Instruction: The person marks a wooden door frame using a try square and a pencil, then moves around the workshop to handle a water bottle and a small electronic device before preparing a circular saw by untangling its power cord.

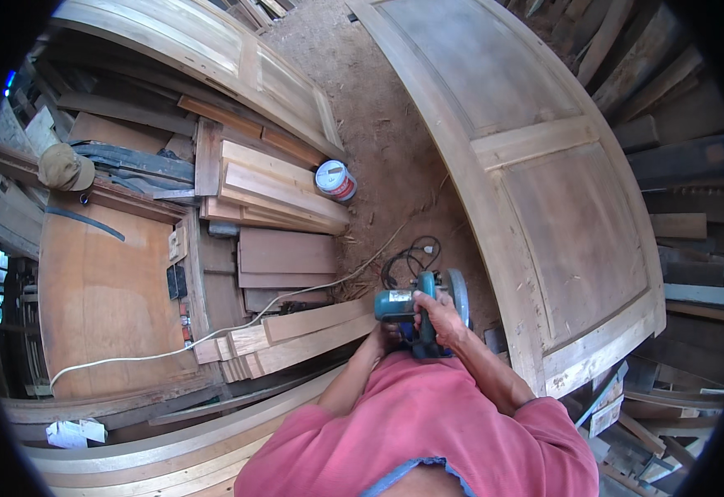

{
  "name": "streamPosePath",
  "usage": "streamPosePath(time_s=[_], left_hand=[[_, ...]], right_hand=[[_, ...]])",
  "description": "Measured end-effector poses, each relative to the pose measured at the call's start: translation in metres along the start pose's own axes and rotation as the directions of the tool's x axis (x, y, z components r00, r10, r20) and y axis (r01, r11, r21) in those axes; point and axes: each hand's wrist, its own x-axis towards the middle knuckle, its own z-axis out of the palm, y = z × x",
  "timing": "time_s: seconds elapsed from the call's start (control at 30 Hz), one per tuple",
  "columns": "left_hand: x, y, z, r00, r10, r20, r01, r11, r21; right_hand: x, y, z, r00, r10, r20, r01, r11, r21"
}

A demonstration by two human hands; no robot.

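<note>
A teal circular saw [391, 306] with a round pale guard [459, 298] is held close in front of my body. My right hand [439, 318] is closed around its handle from above. Below the motor housing, my left hand [387, 336] is curled against the saw's near left side; the housing hides part of its fingers. A dark power cord [388, 269] with a plug lies coiled just beyond the saw.
A large panelled wooden door [560, 232] lies at the right. Stacked boards [279, 195] and planks [312, 335] fill the left. A white bucket [335, 180] stands on the dirt floor. A pale cable [142, 359] crosses the planks.
</note>
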Motion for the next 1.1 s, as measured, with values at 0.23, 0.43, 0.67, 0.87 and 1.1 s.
streamPosePath(time_s=[0.23,0.43,0.67,0.87,1.1], left_hand=[[-0.011,0.068,0.047,0.914,0.358,0.191,-0.356,0.933,-0.045],[0.025,0.169,-0.012,0.992,0.082,-0.098,-0.124,0.804,-0.581],[0.018,0.254,-0.042,0.967,0.253,0.005,-0.222,0.857,-0.465],[0.045,0.314,-0.001,0.924,0.359,0.132,-0.275,0.864,-0.421],[0.077,0.367,0.026,0.852,0.407,0.329,-0.29,0.89,-0.351]], right_hand=[[-0.019,-0.011,0.018,0.998,-0.063,-0.018,0.064,0.994,0.088],[-0.014,0.002,0.002,0.964,-0.163,-0.208,0.161,0.987,-0.024],[-0.007,0.041,-0.007,0.872,-0.164,-0.462,0.195,0.981,0.019],[-0.015,0.072,-0.027,0.855,-0.062,-0.514,0.103,0.993,0.052],[-0.042,0.085,-0.04,0.819,-0.041,-0.572,0.05,0.999,0.001]])
